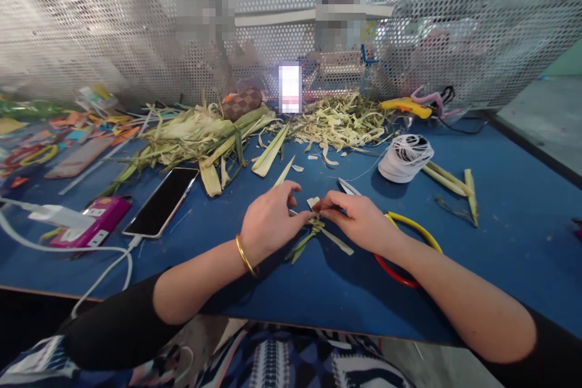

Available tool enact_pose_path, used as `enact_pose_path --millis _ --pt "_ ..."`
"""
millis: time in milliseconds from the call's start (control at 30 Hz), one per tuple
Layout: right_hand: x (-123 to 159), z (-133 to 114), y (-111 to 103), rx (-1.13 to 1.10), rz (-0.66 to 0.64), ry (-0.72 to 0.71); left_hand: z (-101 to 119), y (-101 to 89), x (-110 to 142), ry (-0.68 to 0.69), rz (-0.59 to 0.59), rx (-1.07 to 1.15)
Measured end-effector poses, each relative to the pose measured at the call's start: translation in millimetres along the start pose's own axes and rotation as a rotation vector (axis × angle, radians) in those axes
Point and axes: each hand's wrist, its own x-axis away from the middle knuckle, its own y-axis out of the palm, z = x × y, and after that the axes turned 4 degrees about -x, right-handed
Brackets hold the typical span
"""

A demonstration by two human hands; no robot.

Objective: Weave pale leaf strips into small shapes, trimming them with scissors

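Observation:
Above the blue table, my left hand (271, 215) and my right hand (352, 218) meet at a small bundle of pale green dried leaf strips (315, 227). Thumb and fingers of both hands pinch the strips near the top, where they look knotted. Loose strip ends point down and to the right. Partly under my right hand lie scissors (422, 231) with one yellow and one red handle loop, their blades (348, 187) showing just beyond my fingers. Behind my right hand stands a spool of white string (405, 159), with a thin thread trailing left.
A leaf pile (191, 133) and a heap of shredded strips (341, 121) lie along the perforated metal screen (150, 30). To the left are a phone (162, 202), a purple power strip (97, 221) and a white cable. Cut stalks (470, 194) rest at right.

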Motion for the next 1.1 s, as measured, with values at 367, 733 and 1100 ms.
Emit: enact_pose_path --millis 367,733,1100 --pt "-4 3 1 -0.103 -0.006 0.055 -5 8.6 -5 0.675 -0.062 -0.234" --pt "-3 6 2 -0.058 0.006 0.027 -9 15.4 -11 0.613 -0.152 -0.101" --pt "-3 4 3 -0.084 0.01 0.02 -12 2.6 -7 0.841 -0.124 -0.247"
